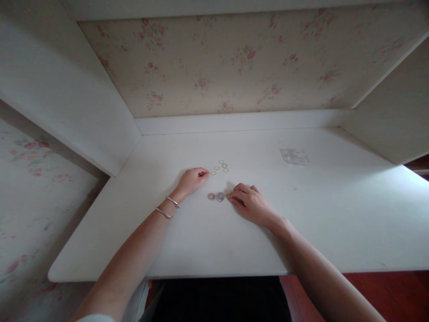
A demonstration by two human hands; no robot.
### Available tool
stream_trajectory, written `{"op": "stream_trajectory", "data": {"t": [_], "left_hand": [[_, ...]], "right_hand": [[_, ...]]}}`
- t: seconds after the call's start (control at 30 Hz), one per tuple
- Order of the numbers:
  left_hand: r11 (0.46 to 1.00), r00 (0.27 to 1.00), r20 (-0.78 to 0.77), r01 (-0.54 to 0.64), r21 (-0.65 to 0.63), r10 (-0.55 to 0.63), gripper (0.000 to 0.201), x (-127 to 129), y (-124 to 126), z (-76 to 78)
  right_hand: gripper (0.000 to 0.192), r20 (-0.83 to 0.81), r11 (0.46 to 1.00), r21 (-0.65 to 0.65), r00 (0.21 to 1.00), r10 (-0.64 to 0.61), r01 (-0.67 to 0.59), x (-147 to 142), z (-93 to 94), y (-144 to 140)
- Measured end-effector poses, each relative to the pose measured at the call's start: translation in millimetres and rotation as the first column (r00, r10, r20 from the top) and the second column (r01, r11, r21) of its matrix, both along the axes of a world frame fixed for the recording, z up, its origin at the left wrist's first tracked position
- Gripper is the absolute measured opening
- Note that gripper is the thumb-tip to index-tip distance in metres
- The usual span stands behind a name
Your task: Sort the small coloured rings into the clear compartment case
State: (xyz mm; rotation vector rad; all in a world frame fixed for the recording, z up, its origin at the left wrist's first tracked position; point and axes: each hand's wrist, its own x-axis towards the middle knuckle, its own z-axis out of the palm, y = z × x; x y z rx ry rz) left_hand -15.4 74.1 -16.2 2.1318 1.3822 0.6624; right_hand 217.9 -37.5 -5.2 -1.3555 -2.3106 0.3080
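Note:
Several thin yellow-green rings (224, 166) lie loosely grouped on the white desktop. My left hand (192, 181) rests just left of them, thumb and fingers pinched together beside the lowest ring (213, 173); whether anything is between the fingertips is too small to tell. Closer to me sit a pinkish stack of rings (211, 196) and a grey stack of rings (220, 197), side by side. My right hand (250, 203) is right of the grey stack, its fingertips closed on a small yellow ring (228, 196) lying at desktop level.
A clear plastic bag (294, 156) lies flat at the back right of the white desk (335, 214). White panels flank the desk on both sides, and floral wallpaper (234, 67) covers the back. The desk's front edge runs close to my body.

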Motion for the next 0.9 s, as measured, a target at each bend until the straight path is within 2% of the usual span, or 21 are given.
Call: {"op": "stream_trajectory", "data": {"t": [0.27, 0.7, 0.9], "left_hand": [[0.998, 0.986, -0.157, -0.053, 0.037, 0.058, 0.027, 4, -9, 6.8], [0.996, 0.979, -0.185, -0.072, 0.048, 0.080, 0.027, 7, -16, 12.1], [0.996, 0.980, -0.180, -0.072, 0.047, 0.080, 0.028, 6, -17, 12.5]], "right_hand": [[0.019, 0.039, 0.999, -0.048, 0.999, -0.014, 0.015, -3, 3.0, -1], [0.020, 0.068, 1.000, -0.016, 0.998, -0.016, 0.017, -5, 0.1, -3], [0.020, 0.087, 1.000, -0.012, 0.996, -0.001, 0.002, -5, 6.4, -5]]}}
